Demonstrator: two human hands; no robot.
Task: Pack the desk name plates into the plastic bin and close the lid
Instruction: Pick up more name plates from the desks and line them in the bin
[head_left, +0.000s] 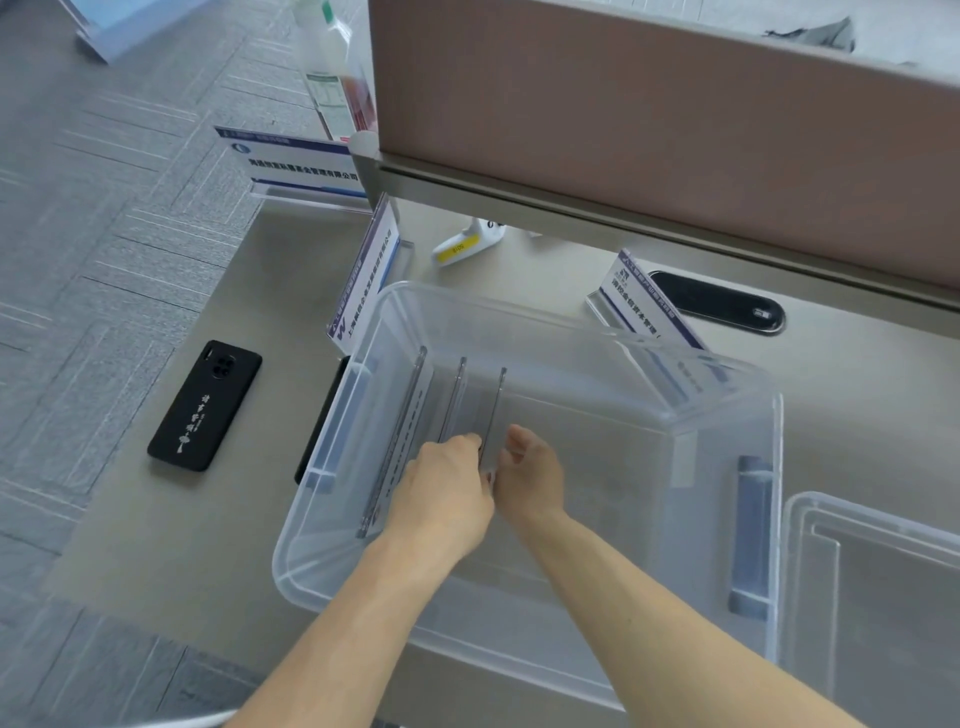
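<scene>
Inside the bin (777, 519), our left hand (447, 491) and right hand (532, 475) pinch an upright name plate (496, 400) by its top edge; we judge it light, stiff, slippery.

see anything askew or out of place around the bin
Nothing spilled or broken. One blue-and-white acrylic name plate stands turned sideways by the clear plastic bin's far-left corner.
</scene>
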